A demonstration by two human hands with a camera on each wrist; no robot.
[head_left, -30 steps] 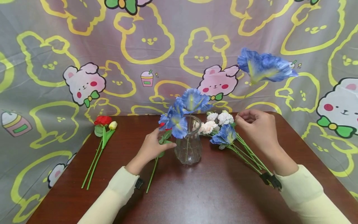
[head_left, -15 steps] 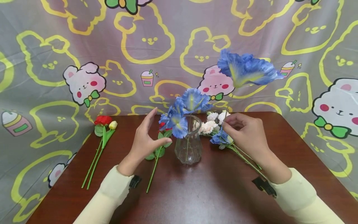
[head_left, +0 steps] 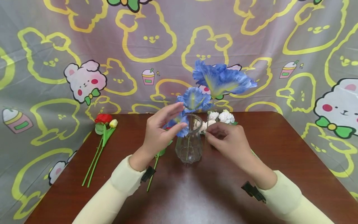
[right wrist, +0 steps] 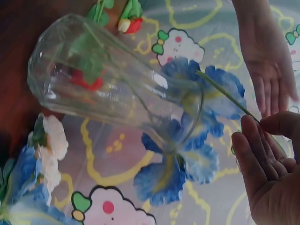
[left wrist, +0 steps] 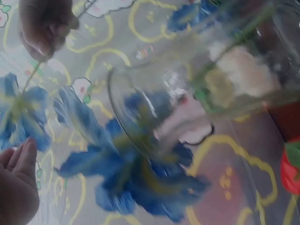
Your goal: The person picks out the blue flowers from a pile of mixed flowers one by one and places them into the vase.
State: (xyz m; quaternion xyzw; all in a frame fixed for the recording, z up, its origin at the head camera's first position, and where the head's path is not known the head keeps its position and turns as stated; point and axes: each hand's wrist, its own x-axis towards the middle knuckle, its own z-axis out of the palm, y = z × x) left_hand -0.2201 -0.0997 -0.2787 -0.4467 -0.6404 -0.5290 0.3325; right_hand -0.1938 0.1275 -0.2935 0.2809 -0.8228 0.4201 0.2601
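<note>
My right hand [head_left: 227,140] pinches the thin green stem [right wrist: 225,93] of a blue artificial flower [head_left: 223,77], its bloom held high above. In the right wrist view the stem's lower end reaches past the fingertips to the mouth of the clear glass vase [head_left: 189,151]; whether it is inside is hard to tell. Blue flowers [head_left: 194,98] stand in the vase, with blooms spilling over its rim. My left hand [head_left: 159,130] is raised to the left of the vase mouth, fingers apart from the thumb and holding nothing, partly covering one blue bloom.
A red flower [head_left: 103,118] and a pale yellow tulip [head_left: 113,123] lie at the left of the brown table [head_left: 218,202]. A green-leaved stem [head_left: 156,165] lies behind my left hand. White and cream flowers [head_left: 226,117] lie behind my right hand. A patterned cloth [head_left: 156,102] hangs behind.
My right hand has carried the blue flower leftward to the vase. My left hand dropped back slightly, then moved right and closer to the blooms in the vase.
</note>
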